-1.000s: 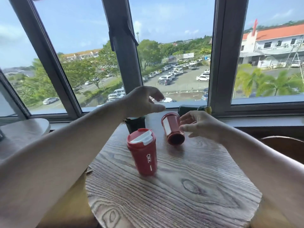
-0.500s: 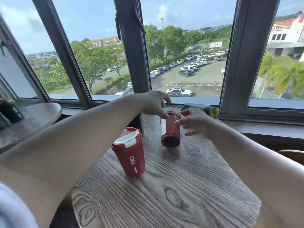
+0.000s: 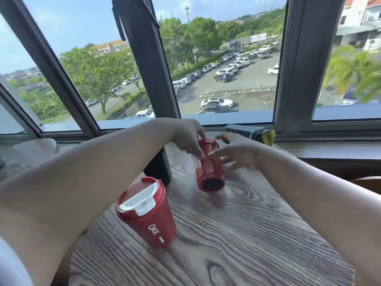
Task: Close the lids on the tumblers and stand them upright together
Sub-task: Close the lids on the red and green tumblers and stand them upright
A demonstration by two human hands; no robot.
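A red tumbler [image 3: 209,170] lies tilted on the wooden table [image 3: 237,234], its dark base turned toward me and its lid end pointing at the window. My left hand [image 3: 188,137] grips its upper left side with the fingertips. My right hand [image 3: 235,153] holds its right side, fingers spread around it. A second red tumbler [image 3: 150,215] marked OKK stands upright near the table's front left, with its white lid flap down. Behind my left forearm stands a dark tumbler [image 3: 159,168], partly hidden. A dark green tumbler [image 3: 250,133] with a yellow end lies on the sill.
The table's far edge meets the window sill [image 3: 329,147] and dark window frames. A round side table [image 3: 26,155] is at the left. A chair back [image 3: 369,182] shows at the right.
Both hands have closed onto the lying red tumbler, which they were only reaching for a second ago. The camera has shifted closer and to the right.
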